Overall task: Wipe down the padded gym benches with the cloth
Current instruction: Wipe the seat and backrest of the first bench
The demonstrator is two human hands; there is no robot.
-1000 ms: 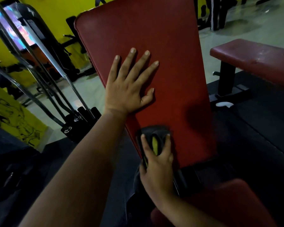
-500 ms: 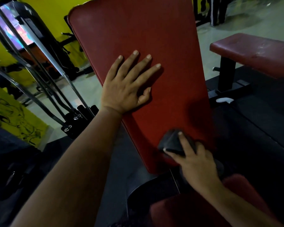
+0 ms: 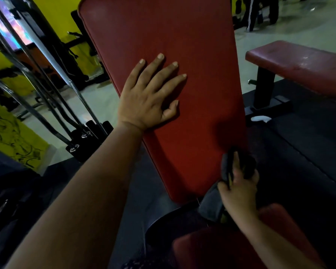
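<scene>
A red padded backrest of an incline bench slopes up in front of me. My left hand lies flat on its middle, fingers spread. My right hand grips a dark grey cloth against the pad's lower right edge. Part of the cloth hangs down below the hand. The bench's red seat pad shows at the bottom, under my right forearm.
A second red flat bench stands to the right on black floor mats. Metal bars lean in a rack at the left, before yellow walls. A person's legs stand at the far back.
My right hand has carried the cloth from the pad's lower middle across to its lower right edge. The left hand has stayed flat on the backrest.
</scene>
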